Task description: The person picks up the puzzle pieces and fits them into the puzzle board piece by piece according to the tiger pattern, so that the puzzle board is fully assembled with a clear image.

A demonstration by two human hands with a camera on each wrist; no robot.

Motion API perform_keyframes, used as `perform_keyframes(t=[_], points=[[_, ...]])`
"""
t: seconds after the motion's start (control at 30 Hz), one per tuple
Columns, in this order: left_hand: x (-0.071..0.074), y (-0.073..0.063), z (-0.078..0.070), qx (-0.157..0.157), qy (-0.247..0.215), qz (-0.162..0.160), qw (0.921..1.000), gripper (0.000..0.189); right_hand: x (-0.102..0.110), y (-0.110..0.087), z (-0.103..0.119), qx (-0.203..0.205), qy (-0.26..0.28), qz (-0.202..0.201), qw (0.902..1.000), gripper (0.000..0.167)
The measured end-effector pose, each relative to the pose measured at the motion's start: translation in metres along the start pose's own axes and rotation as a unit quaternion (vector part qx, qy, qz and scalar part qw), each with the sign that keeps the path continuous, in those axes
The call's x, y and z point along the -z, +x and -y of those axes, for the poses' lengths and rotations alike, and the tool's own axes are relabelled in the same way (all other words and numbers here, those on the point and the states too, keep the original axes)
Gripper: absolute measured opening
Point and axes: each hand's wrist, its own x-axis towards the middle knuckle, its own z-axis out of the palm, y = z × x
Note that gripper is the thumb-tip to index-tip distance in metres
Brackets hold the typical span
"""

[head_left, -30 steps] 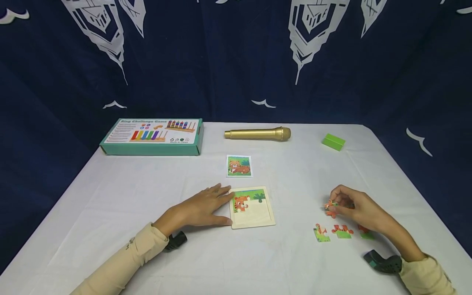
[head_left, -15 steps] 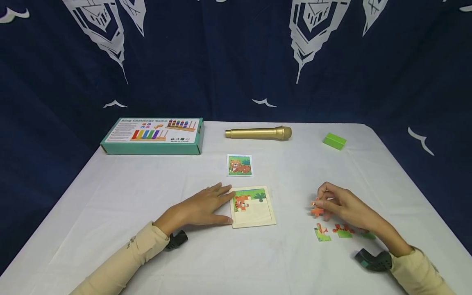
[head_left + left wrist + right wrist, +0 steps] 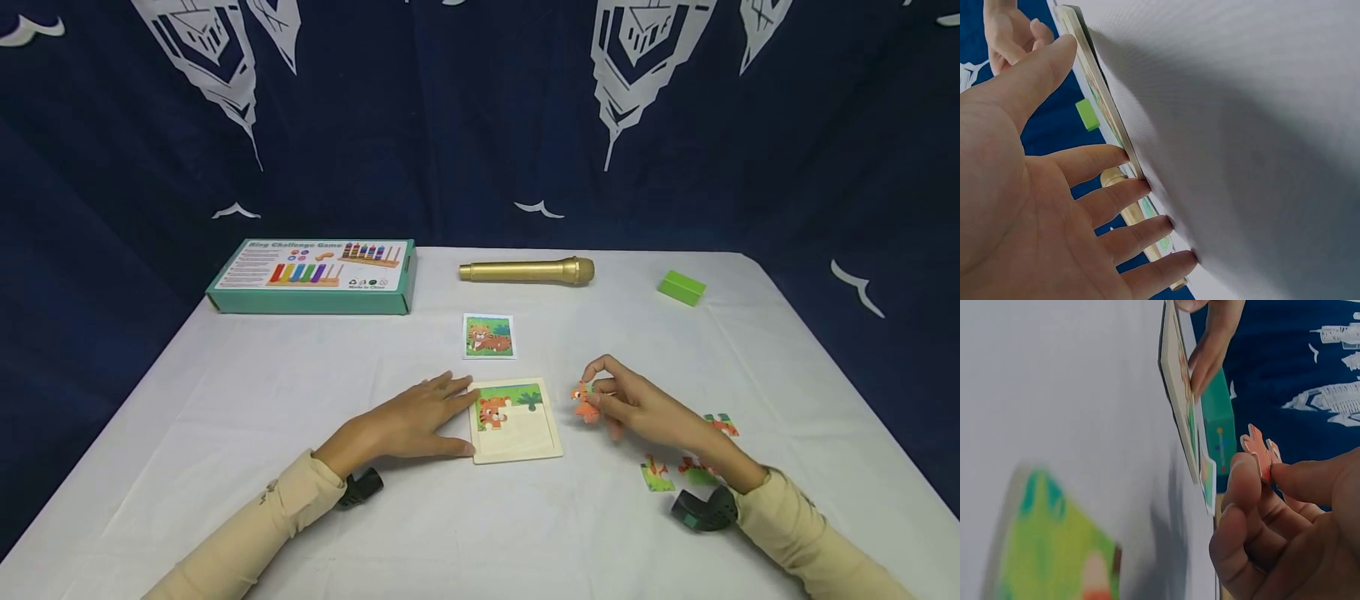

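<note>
A square wooden puzzle board [image 3: 516,450] lies at mid-table, its upper and left parts filled with tiger and leaf pieces, the lower right bare wood. My left hand [image 3: 408,421] lies with spread fingers against the board's left edge; the left wrist view has thumb and fingertips along that rim. Just right of the board, my right hand [image 3: 637,406] pinches an orange puzzle piece [image 3: 585,403] above the cloth. In the right wrist view this orange piece [image 3: 1259,450] sits between thumb and finger. Several loose pieces [image 3: 657,475] lie near the right forearm, some partly hidden.
A tiger picture card [image 3: 489,337] lies behind the board. Farther back are a green game box [image 3: 311,302], a gold microphone [image 3: 525,272] and a green block [image 3: 682,287]. White cloth [image 3: 337,350] covers the table; a dark blue curtain [image 3: 480,125] hangs behind.
My right hand has carried the orange piece leftward from the loose pieces to beside the board, uncovering another piece on the cloth. My left hand has stayed at the board's edge.
</note>
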Motion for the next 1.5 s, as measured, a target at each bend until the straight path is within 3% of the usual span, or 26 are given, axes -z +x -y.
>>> perform_keyframes(t=[0.13,0.43,0.73,1.03,1.5], points=[[0.0,0.0,0.0,-0.001,0.001,0.0,1.0,0.079,-0.008,0.009,0.003,0.007,0.02,0.0,0.9998,0.02],[-0.001,0.001,0.001,-0.001,0.004,-0.001,1.0,0.079,-0.023,0.027,0.003,0.001,0.037,-0.053,0.9979,0.017],[0.0,0.001,0.0,-0.005,0.005,-0.001,1.0,0.079,-0.037,0.037,0.005,-0.021,0.075,-0.045,0.9959,0.021],[0.001,0.001,0.0,-0.003,0.01,0.002,0.9999,0.079,-0.054,0.049,0.014,-0.04,0.043,-0.06,0.9965,0.019],[0.001,0.001,0.0,-0.002,0.01,0.004,0.9999,0.079,-0.066,0.063,0.021,-0.044,-0.001,-0.05,0.9978,0.011]])
